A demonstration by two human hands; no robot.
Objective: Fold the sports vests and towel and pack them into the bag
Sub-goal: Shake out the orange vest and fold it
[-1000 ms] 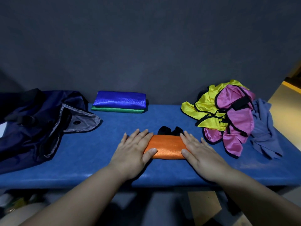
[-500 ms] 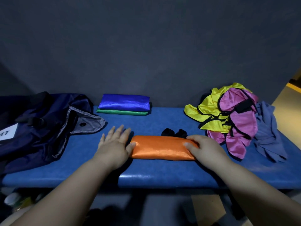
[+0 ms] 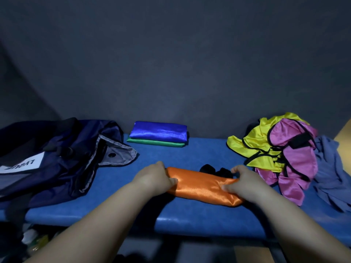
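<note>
Both hands, left hand point(image 3: 154, 178) and right hand point(image 3: 245, 184), grasp the ends of the folded orange vest point(image 3: 202, 185), apparently to lift it toward the bag point(image 3: 62, 158) at left.

Folded orange vest point(image 3: 201, 186) front-centre; folded blue vest point(image 3: 158, 131) stacked on green vest point(image 3: 155, 142) behind; navy bag point(image 3: 57, 158) open, left

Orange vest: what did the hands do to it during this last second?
The left hand and right hand, earlier pressing flat on the orange vest, slid apart and now grip its ends. The folded blue and green vests, the loose heap and the bag stayed put.
</note>
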